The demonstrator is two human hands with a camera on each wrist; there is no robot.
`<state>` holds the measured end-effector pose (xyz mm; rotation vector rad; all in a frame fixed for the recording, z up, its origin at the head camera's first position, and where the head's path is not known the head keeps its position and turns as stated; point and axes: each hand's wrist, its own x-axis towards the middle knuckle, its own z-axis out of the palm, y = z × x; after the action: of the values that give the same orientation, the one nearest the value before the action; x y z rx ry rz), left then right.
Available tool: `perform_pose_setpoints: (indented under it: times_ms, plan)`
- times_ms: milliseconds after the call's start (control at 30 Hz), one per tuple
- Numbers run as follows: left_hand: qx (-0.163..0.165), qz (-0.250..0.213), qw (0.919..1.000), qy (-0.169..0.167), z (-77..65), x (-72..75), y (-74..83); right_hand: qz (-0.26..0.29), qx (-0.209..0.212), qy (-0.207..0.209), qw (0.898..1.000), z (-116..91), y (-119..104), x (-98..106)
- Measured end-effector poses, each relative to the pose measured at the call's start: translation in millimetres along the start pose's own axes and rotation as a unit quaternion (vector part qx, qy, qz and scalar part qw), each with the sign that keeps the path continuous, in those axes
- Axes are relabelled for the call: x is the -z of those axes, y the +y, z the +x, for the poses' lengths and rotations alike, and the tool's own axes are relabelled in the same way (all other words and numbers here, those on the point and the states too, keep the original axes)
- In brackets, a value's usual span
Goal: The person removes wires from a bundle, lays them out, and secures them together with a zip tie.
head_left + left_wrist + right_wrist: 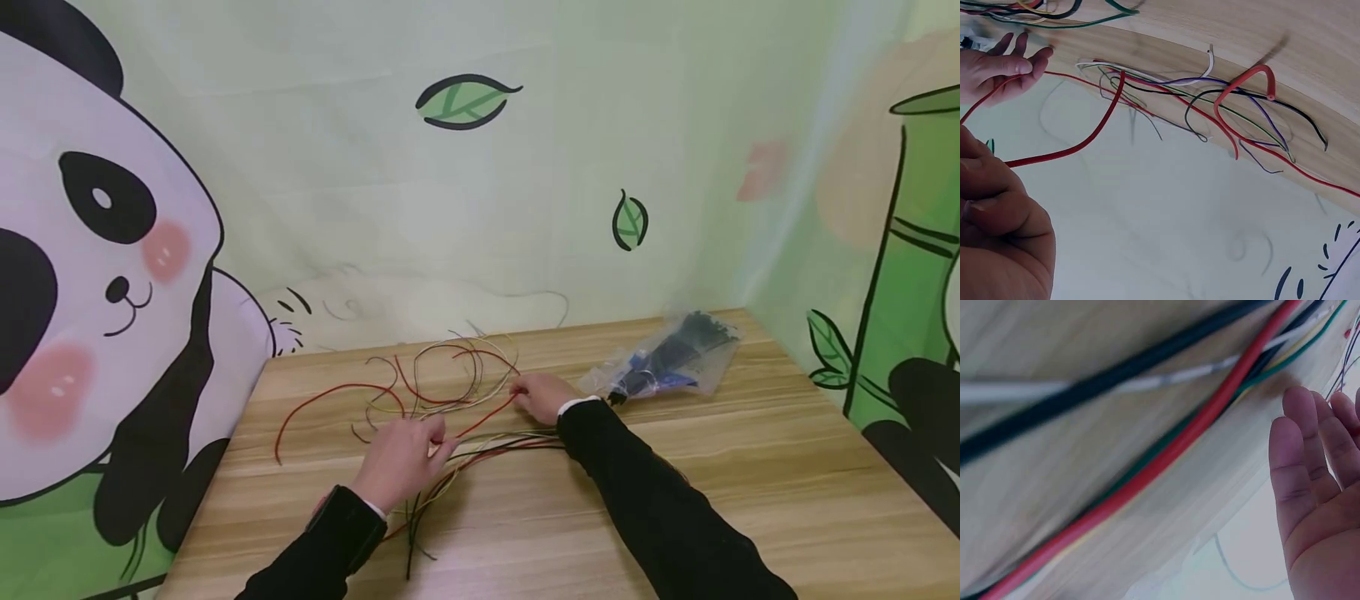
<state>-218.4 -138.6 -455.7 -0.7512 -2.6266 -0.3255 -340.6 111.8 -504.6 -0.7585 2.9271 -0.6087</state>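
A red wire [487, 417] runs between the two hands. My left hand [401, 458] pinches it with curled fingers; in the left wrist view the wire comes out past the left hand [1004, 219] on both sides. Farther right, my right hand [542, 396] holds the same wire by its thumb and fingertips. In the right wrist view the right hand [1319, 487] shows its fingers, but the thumb and the grip are hidden. Behind the hands lie loose coloured wires [442, 404]. A bundle of wires [510, 447] passes in front, partly under the right forearm.
A clear plastic bag [708, 367] with a dark bunch of thin strips inside lies right of the right hand. The wooden table [750, 475] meets a printed cloth backdrop [375, 192] at its far edge.
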Motion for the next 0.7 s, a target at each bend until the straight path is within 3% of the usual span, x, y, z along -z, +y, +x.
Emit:
perform_pose_setpoints:
  times_ms: [367,700]
  plan:
    - [0.01,-0.022,0.9984,0.051,-36.6,25.4,5.0,0.013,-0.021,0.0,1.0,-7,5,12]
    - [-0.028,-0.076,0.9911,0.105,-67.7,50.5,7.0,0.023,-0.024,0.011,0.999,-14,9,24]
